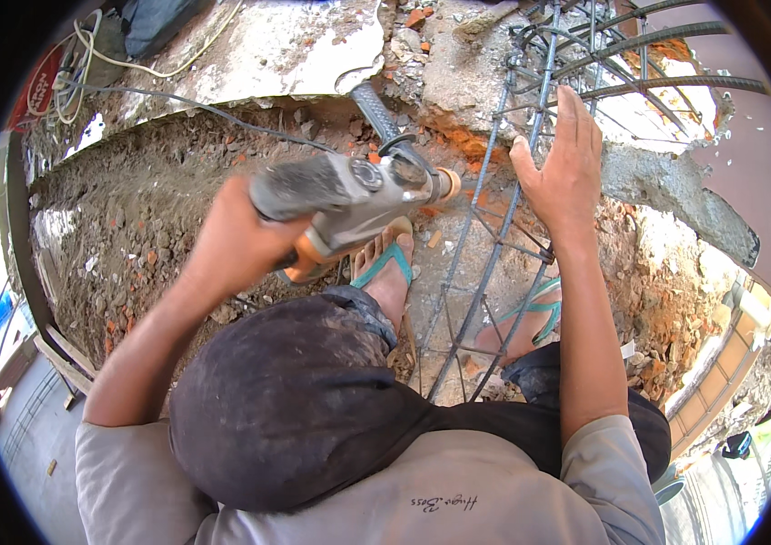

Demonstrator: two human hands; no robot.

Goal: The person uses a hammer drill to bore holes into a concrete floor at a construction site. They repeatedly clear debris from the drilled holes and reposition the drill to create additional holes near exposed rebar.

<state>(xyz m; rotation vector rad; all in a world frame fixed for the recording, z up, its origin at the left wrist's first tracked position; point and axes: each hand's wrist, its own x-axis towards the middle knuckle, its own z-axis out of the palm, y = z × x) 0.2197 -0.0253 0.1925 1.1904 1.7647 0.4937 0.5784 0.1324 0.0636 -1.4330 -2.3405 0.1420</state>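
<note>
My left hand is closed around the rear grip of a grey and orange rotary hammer drill. The tool lies sideways over the dug trench, its orange collar facing right toward a rebar cage. A ribbed side handle sticks out from it, away from me, with no hand on it. I cannot make out a bit clearly. My right hand is open, fingers stretched and thumb apart, over the upper part of the cage; whether it touches the bars cannot be told.
Thick bent rebars arch in at the upper right. A power cable runs left from the drill across the trench soil. My sandalled feet stand among rubble around the cage. A broken concrete slab edges the trench's far side.
</note>
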